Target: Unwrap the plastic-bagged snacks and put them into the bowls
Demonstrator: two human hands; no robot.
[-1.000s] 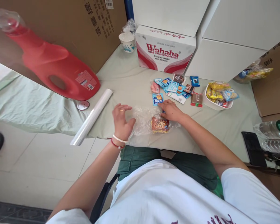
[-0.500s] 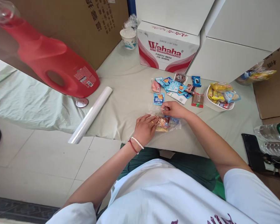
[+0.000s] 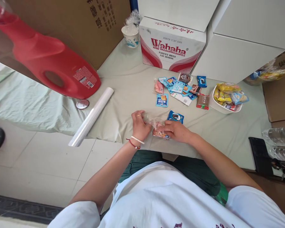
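Pale cloth point(image 3: 128, 85) lies under your curled hands: left hand point(image 3: 141, 126) pinching film point(image 3: 152, 118), right hand point(image 3: 177, 130) gripping a snack point(image 3: 158, 133); beyond its fingers, the blue packet point(image 3: 175, 116) now shows uncovered.

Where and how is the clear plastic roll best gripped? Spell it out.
Grip the middle of the clear plastic roll, probably with the left hand, coming from above and the roll's right, where that hand is. It lies aslant on the cloth-covered table, a slim, straight cylinder, so thumb and fingers could span its long sides. Its near end seems to overhang the edge; avoid that.
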